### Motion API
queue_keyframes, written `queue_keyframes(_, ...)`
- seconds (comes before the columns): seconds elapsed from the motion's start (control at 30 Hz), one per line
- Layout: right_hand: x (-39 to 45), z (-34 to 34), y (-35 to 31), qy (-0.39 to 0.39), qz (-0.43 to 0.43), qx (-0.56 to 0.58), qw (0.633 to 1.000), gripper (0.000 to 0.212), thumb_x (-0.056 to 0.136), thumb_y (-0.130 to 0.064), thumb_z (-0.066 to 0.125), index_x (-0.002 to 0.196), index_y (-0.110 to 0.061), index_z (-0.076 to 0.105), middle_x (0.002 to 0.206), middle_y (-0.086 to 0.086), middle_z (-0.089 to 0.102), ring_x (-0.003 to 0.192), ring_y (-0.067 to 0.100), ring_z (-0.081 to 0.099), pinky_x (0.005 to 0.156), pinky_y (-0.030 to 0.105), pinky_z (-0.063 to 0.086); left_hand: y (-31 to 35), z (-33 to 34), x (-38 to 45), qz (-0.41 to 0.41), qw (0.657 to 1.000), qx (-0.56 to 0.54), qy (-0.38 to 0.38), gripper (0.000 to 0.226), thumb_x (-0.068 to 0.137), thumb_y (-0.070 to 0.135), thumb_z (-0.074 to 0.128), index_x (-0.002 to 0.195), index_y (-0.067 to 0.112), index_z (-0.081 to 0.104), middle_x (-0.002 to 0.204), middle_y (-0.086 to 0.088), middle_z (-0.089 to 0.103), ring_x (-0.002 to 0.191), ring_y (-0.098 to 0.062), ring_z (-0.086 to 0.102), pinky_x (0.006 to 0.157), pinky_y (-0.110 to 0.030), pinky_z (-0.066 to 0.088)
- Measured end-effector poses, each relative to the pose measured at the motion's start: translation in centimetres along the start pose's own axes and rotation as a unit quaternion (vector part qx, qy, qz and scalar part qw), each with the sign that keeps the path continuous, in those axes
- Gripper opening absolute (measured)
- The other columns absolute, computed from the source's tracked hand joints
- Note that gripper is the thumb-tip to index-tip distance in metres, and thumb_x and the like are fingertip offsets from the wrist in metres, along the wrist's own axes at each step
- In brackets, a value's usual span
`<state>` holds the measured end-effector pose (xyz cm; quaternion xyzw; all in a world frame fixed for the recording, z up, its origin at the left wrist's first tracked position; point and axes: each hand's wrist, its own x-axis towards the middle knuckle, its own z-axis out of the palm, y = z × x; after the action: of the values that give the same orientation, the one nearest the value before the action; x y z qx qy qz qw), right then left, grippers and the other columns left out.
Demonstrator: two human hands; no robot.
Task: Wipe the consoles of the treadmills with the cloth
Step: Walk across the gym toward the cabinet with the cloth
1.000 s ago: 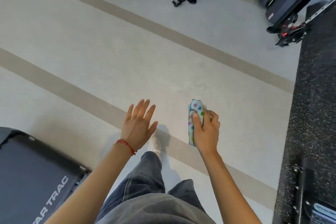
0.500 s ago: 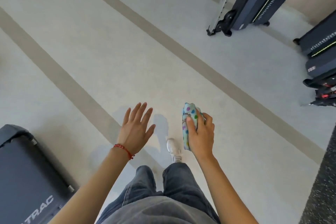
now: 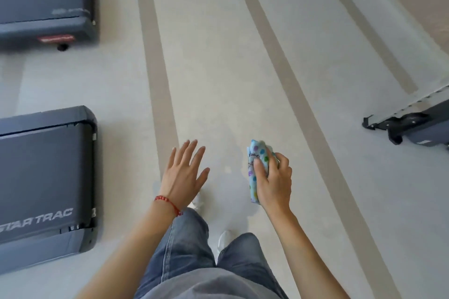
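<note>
My right hand (image 3: 274, 182) grips a folded light-blue cloth (image 3: 255, 165) with coloured dots, held upright in front of me over the floor. My left hand (image 3: 182, 175) is held out beside it with fingers straight and spread, holding nothing; a red bracelet is on its wrist. The rear end of a dark treadmill (image 3: 46, 177) marked STAR TRAC lies on the floor at the left, a short way from my left hand. A second treadmill's end (image 3: 46, 5) sits further away at the top left. No console is in view.
Pale floor with tan stripes (image 3: 158, 80) runs away from me between the machines. The foot of another machine (image 3: 408, 126) juts in from the right edge. My jeans and white shoes (image 3: 224, 238) show below the hands.
The view has swung left: the treadmill ends at the left now show in full and the machines at the right have slid away. Both hands keep their pose, cloth still held.
</note>
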<state>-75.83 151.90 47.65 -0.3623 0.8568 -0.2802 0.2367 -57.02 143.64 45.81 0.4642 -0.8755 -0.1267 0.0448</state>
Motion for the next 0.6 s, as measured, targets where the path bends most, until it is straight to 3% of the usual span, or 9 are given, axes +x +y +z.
queue_keyframes(0.17,6.7,4.1,-5.2,-0.048,-0.053,-0.020,0.997,0.054,0.086,-0.052,0.035,0.129,-0.022,0.048,0.132,0.000,0.041,0.116,0.023,0.042,0.095,0.039,0.041,-4.9,-0.2,5.4,-0.059,0.998,-0.001,0.024,0.056,0.090,0.043,0.034,0.125,0.005,0.056,0.130,-0.019,0.054,0.121,-0.038,0.048,0.100,-0.053,0.030)
queue_keyframes(0.27,11.0,6.8,-8.6,-0.059,-0.068,-0.022,0.996,0.042,0.092,-0.040,0.043,0.130,-0.021,0.048,0.134,0.000,0.041,0.117,0.022,0.041,0.095,0.041,0.041,-8.5,-1.0,9.9,-0.077,0.997,0.008,0.032,0.054,0.089,0.042,0.035,0.124,0.006,0.056,0.129,-0.018,0.054,0.120,-0.038,0.049,0.099,-0.054,0.031)
queue_keyframes(0.6,25.8,12.8,-21.5,-0.058,-0.081,-0.015,0.995,0.043,0.093,-0.040,0.043,0.128,-0.018,0.049,0.133,0.001,0.042,0.117,0.022,0.043,0.093,0.041,0.044,-19.7,-7.2,25.6,-0.085,0.994,0.022,0.067,0.055,0.090,0.041,0.035,0.126,0.005,0.055,0.132,-0.019,0.052,0.124,-0.038,0.046,0.102,-0.052,0.027)
